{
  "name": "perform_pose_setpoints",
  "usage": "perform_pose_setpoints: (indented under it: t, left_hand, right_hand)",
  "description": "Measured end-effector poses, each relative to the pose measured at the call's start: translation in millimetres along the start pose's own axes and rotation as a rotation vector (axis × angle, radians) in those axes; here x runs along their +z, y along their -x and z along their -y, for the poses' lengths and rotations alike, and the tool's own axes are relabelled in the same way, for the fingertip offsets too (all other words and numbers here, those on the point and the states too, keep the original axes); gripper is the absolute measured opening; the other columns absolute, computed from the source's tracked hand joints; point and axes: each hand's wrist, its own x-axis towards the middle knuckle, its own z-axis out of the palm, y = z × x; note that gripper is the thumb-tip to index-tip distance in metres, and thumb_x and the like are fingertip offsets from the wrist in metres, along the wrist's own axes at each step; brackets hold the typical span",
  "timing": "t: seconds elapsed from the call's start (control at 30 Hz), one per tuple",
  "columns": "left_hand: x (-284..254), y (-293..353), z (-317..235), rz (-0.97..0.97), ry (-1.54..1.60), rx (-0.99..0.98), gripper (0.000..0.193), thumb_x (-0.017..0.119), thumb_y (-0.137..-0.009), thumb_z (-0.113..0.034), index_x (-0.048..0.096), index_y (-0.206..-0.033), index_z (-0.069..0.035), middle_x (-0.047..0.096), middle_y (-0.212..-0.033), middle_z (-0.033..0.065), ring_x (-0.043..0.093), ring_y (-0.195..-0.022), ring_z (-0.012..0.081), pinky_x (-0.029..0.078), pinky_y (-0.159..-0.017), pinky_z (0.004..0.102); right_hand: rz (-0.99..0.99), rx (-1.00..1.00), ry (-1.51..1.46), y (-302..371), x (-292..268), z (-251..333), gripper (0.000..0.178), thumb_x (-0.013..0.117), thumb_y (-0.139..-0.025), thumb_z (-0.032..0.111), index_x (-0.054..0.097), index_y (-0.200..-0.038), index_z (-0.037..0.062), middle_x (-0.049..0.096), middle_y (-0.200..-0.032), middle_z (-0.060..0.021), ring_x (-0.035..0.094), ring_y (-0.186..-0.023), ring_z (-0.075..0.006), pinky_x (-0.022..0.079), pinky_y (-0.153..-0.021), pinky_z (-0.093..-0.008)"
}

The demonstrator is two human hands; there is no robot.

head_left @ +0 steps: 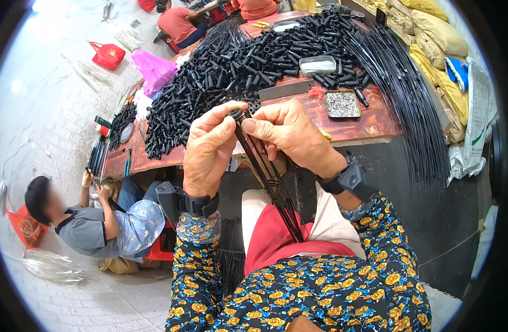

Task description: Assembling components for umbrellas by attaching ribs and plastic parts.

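Note:
In front of me is a black umbrella frame point(275, 188), a narrow bundle of thin ribs that slants down to my lap. At its upper end sits a round black collar point(236, 114). My left hand point(208, 148) pinches this collar between thumb and fingers. Beside it, my right hand point(298, 137) is closed, thumb against fingers, at the tops of the ribs; the exact piece under its fingertips is partly hidden. The lower rib ends rest against the red cloth point(267, 235) over my lap.
A large heap of black plastic tubes point(254, 63) covers the reddish table point(375, 124). A tin of small metal pieces point(342, 104), a clear plastic box point(318, 65) and a metal bar point(287, 90) lie nearby. Long black rods point(414, 105) overhang the right edge. A co-worker point(99, 221) sits at left.

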Motion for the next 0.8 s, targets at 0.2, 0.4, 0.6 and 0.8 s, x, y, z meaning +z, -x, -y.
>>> perform_pose_setpoints:
  t: [0.2, 0.4, 0.6, 0.8]
  left_hand:
    - [1, -3, 4, 0.024, -0.011, -0.014, 0.032, 0.059, -0.093, -0.007, 0.056, -0.122, 0.006, 0.065, -0.108, 0.0109, 0.062, -0.096, 0.0143, 0.048, -0.09, 0.0282]
    - [-2, -4, 4, 0.022, -0.008, -0.02, 0.034, 0.059, -0.093, -0.009, 0.055, -0.123, 0.006, 0.065, -0.109, 0.012, 0.062, -0.098, 0.0149, 0.048, -0.092, 0.0286]
    - [-4, -6, 4, 0.08, -0.01, -0.011, 0.036, 0.061, -0.092, -0.014, 0.055, -0.122, 0.007, 0.065, -0.108, 0.0135, 0.061, -0.099, 0.0177, 0.047, -0.093, 0.0305]
    - [-8, -7, 7, 0.089, -0.052, 0.01, 0.04, 0.062, -0.092, -0.018, 0.056, -0.121, 0.007, 0.063, -0.109, 0.0138, 0.059, -0.102, 0.0187, 0.046, -0.093, 0.0313]
  right_hand:
    - [0.056, -0.018, -0.122, -4, -11, -7, 0.023, 0.07, -0.088, 0.025, 0.071, -0.083, 0.0021, 0.064, -0.066, -0.0013, 0.056, -0.055, -0.0036, 0.039, -0.041, -0.0178]
    - [0.143, 0.126, -0.175, -12, -21, -8, 0.026, 0.076, -0.083, 0.024, 0.065, -0.073, 0.003, 0.058, -0.061, 0.001, 0.042, -0.043, -0.0013, 0.027, -0.036, -0.0182]
    - [0.157, 0.155, -0.138, -13, -17, 2, 0.026, 0.079, -0.08, 0.023, 0.065, -0.073, 0.0026, 0.057, -0.058, 0.0004, 0.042, -0.042, -0.0029, 0.025, -0.037, -0.0178]
    - [0.115, 0.118, -0.125, -13, -15, 5, 0.029, 0.081, -0.077, 0.027, 0.065, -0.07, 0.0038, 0.057, -0.057, -0.0011, 0.042, -0.041, -0.0029, 0.025, -0.037, -0.018]
